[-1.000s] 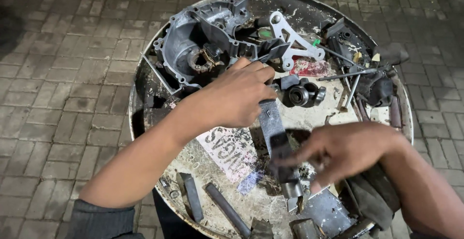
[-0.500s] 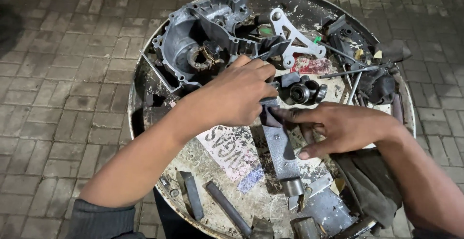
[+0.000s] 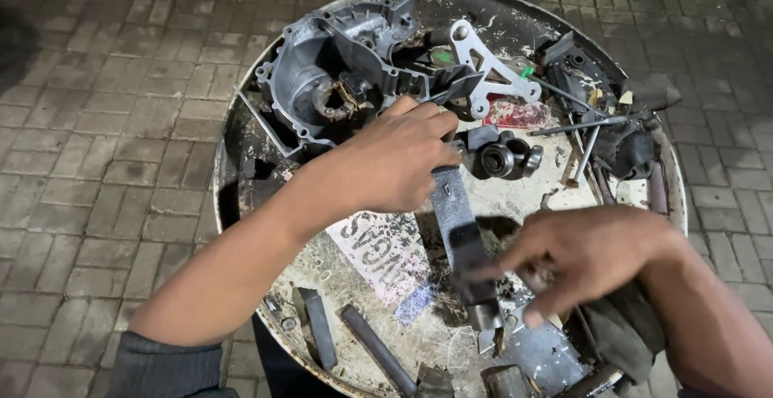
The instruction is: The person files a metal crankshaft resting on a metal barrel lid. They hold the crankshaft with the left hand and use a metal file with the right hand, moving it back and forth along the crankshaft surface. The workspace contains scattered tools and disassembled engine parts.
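Lying lengthwise near the middle of the round worktop (image 3: 241, 205), the flat grey metal bar (image 3: 459, 229) is clamped at its far end by the left hand (image 3: 394, 160), whose grip is closed around it. The right hand (image 3: 584, 257) hovers over the bar's near end, fingers loosely spread, holding nothing. Toward the far-left rim sits a grey engine casing (image 3: 322, 68); beside it lies a pale bracket (image 3: 487, 72).

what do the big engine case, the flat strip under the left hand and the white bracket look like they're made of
Engine case: likely cast aluminium, dull grey, with ribs and moulded bosses. Flat strip, gripped at its top by the left hand: probably steel, dark grey, thin with straight edges and a grimy matt surface. White bracket: metal by its shape, pale and smooth; bare or painted, hard to say.
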